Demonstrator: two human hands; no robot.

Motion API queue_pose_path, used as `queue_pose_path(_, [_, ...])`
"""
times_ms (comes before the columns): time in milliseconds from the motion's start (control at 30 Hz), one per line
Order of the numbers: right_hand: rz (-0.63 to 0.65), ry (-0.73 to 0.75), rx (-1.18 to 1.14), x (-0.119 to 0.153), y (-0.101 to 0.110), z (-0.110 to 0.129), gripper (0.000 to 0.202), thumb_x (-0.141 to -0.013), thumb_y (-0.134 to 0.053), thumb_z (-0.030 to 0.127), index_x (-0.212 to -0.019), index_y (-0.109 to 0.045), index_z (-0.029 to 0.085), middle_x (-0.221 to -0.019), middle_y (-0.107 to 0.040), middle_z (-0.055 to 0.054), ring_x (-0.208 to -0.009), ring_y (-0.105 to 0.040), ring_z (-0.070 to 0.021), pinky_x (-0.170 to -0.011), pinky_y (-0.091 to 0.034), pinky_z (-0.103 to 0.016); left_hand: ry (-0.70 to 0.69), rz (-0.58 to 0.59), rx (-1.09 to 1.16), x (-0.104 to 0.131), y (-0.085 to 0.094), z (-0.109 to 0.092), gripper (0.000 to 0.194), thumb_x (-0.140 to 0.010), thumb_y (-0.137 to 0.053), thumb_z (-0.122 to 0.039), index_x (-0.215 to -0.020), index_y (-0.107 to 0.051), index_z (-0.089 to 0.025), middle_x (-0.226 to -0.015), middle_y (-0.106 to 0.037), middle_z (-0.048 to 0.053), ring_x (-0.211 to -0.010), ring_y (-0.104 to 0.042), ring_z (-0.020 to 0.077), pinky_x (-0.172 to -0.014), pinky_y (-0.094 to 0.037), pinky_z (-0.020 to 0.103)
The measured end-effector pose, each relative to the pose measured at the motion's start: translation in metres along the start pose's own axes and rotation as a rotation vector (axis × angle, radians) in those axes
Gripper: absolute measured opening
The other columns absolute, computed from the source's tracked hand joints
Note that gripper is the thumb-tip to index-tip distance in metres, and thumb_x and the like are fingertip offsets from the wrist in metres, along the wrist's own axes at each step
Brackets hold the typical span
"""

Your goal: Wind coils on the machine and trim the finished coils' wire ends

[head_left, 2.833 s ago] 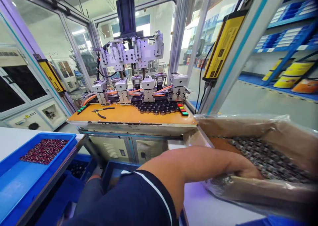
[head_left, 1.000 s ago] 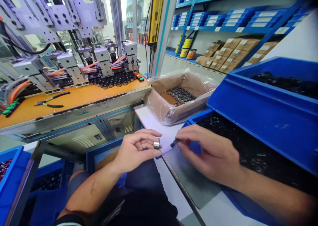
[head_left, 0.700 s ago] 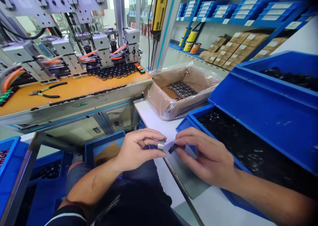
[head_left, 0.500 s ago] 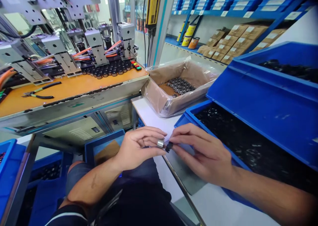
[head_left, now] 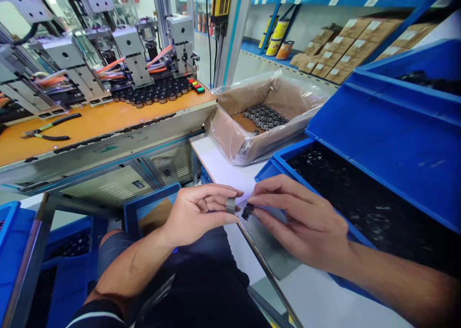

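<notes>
Between the thumb and fingers of my left hand [head_left: 201, 208] is a short silvery metal ring [head_left: 231, 204]. My right hand [head_left: 300, 215] pinches a small black toothed plastic part [head_left: 248, 211] with its thumb and fingertips. The two pieces face each other with a narrow gap between them, above the edge of a white table [head_left: 243, 174]. Beside my right hand stands a blue bin [head_left: 279, 167] holding many small black parts [head_left: 355, 208].
A plastic-lined cardboard box [head_left: 230, 138] with rows of metal-and-black parts stands behind my hands. To the left, an orange bench [head_left: 126, 119] carries cutting pliers [head_left: 54, 126], several black-topped cylinders [head_left: 151, 95] and machine fixtures. Another blue bin [head_left: 389, 107] rises at right.
The black part has moved slightly right, away from the metal ring, so the gap between them is wider. The ring is turned a little. The camera view has shifted slightly.
</notes>
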State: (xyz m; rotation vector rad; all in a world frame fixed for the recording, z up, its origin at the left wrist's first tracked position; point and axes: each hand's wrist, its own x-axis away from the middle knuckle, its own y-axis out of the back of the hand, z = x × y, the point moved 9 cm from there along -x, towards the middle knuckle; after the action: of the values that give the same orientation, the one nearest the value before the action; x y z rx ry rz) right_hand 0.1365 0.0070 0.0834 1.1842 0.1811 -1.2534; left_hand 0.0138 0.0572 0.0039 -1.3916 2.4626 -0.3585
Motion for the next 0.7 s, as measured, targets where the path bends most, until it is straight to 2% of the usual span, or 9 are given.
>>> queue_pose_path(100, [0.010, 0.001, -0.001, 0.001, -0.002, -0.001, 0.018, -0.089, -0.060, 0.005, -0.102, -0.064, 0.015, -0.094, -0.061, -0.008, -0.085, -0.063, -0.0142, -0.068, -0.057, -0.025, 0.074, 0.013, 0.002, 0.001, -0.004, 0.005, 0.035, -0.064, -0.086, -0.013, -0.098, -0.074, -0.013, -0.090, -0.078, 0.007, -0.079, -0.074, 0.0160, -0.077, -0.063, 0.028])
queue_pose_path(200, [0.006, 0.000, -0.005, 0.001, -0.003, -0.001, 0.017, -0.089, -0.061, 0.005, -0.103, -0.064, 0.014, -0.095, -0.061, -0.009, -0.086, -0.063, -0.0142, -0.070, -0.057, -0.025, 0.089, 0.023, 0.015, 0.002, -0.009, 0.008, 0.037, -0.063, -0.085, -0.010, -0.098, -0.074, -0.013, -0.081, -0.077, 0.004, -0.076, -0.074, 0.0154, -0.075, -0.063, 0.026])
queue_pose_path(333, [0.007, 0.001, 0.011, 0.002, -0.003, 0.000, 0.020, -0.088, -0.061, 0.005, -0.104, -0.064, 0.016, -0.095, -0.061, -0.008, -0.086, -0.063, -0.0146, -0.070, -0.058, -0.025, 0.042, 0.012, 0.014, 0.001, -0.011, 0.007, 0.040, -0.062, -0.086, -0.009, -0.099, -0.074, -0.013, -0.083, -0.078, 0.004, -0.076, -0.075, 0.0155, -0.074, -0.063, 0.025])
queue_pose_path(467, [0.023, 0.051, 0.042, 0.003, -0.005, 0.004, 0.032, -0.087, -0.063, 0.009, -0.118, -0.059, 0.015, -0.103, -0.061, -0.012, -0.093, -0.064, -0.0197, -0.075, -0.060, -0.032, 0.021, -0.010, 0.028, 0.000, -0.007, 0.005, 0.041, -0.060, -0.088, -0.012, -0.099, -0.073, -0.014, -0.086, -0.079, 0.005, -0.077, -0.076, 0.0170, -0.075, -0.064, 0.027])
queue_pose_path(700, [0.008, 0.132, 0.155, 0.006, -0.007, 0.009, 0.039, -0.089, -0.061, 0.010, -0.125, -0.056, 0.025, -0.100, -0.063, -0.010, -0.087, -0.065, -0.0218, -0.070, -0.061, -0.036, 0.087, -0.036, 0.001, 0.002, -0.004, 0.009, 0.045, -0.057, -0.091, -0.019, -0.098, -0.074, -0.013, -0.087, -0.079, 0.007, -0.079, -0.076, 0.0216, -0.079, -0.065, 0.034])
